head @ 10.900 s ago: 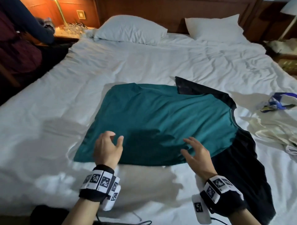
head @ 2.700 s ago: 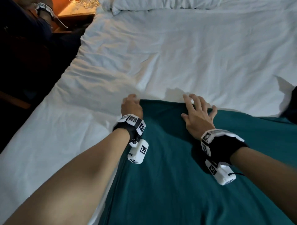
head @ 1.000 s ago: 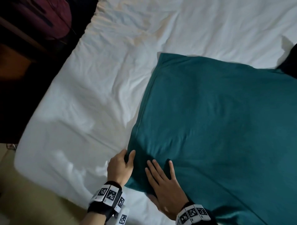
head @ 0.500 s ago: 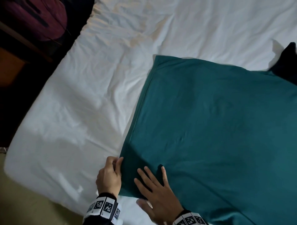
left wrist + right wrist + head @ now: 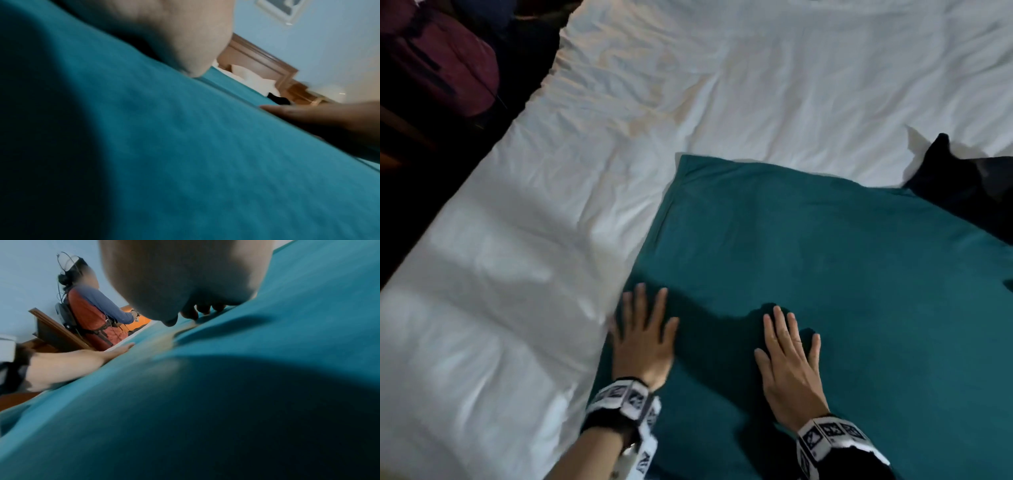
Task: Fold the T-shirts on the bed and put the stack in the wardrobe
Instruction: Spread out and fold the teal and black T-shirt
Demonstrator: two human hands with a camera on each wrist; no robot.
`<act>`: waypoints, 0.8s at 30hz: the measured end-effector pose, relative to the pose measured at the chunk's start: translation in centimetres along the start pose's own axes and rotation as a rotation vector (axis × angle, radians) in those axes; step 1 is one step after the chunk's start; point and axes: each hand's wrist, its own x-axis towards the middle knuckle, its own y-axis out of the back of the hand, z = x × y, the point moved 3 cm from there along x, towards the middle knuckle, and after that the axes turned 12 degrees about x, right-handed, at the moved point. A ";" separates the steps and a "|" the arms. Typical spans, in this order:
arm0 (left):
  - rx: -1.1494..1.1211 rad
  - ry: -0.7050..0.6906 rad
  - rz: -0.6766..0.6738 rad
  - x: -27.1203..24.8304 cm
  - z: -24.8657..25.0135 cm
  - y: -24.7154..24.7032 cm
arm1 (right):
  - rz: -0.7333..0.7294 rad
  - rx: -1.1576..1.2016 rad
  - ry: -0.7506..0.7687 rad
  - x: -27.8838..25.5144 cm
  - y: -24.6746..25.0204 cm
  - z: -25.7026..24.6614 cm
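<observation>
A teal T-shirt (image 5: 825, 260) lies spread flat on the white bed (image 5: 551, 240), over a black T-shirt (image 5: 962, 192) that shows at its far right corner. My left hand (image 5: 643, 335) lies flat, fingers straight and spread, on the teal shirt's near left edge. My right hand (image 5: 789, 356) presses flat on the shirt about a hand's width to the right. The left wrist view shows teal cloth (image 5: 185, 146) under the palm, with the right hand's fingers (image 5: 298, 113) resting on it. In the right wrist view the left hand (image 5: 82, 360) lies on the teal cloth (image 5: 226, 402).
The bed's left edge runs diagonally from near left to far middle, with dark floor beyond it. A maroon bag (image 5: 438, 58) sits at the far left. Another person (image 5: 90, 309) sits beside the bed. Bare white sheet stretches beyond the shirts.
Both hands have flattened onto the teal shirt. The left hand let go of the near left corner it was pinching, and the right hand slid to the right.
</observation>
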 end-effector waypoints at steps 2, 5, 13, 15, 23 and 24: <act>-0.017 0.185 -0.156 0.0 -0.6 0.9 | -0.028 -0.009 0.015 0.5 1.8 1.0; -0.008 -0.072 -0.039 0.3 6.1 4.1 | -0.034 -0.035 0.033 2.3 4.5 2.8; 0.041 -0.703 -0.090 5.2 30.1 5.7 | 0.058 -0.229 -0.024 8.8 14.3 14.0; 0.090 -0.649 -0.062 6.3 31.8 4.7 | 0.152 -0.235 -0.118 9.5 17.8 19.3; 0.000 -0.331 -0.048 6.7 35.0 5.8 | 0.545 0.052 -0.837 7.6 31.6 36.4; -0.026 -0.346 -0.018 6.9 36.1 6.5 | 0.580 0.062 -0.824 7.8 31.8 36.3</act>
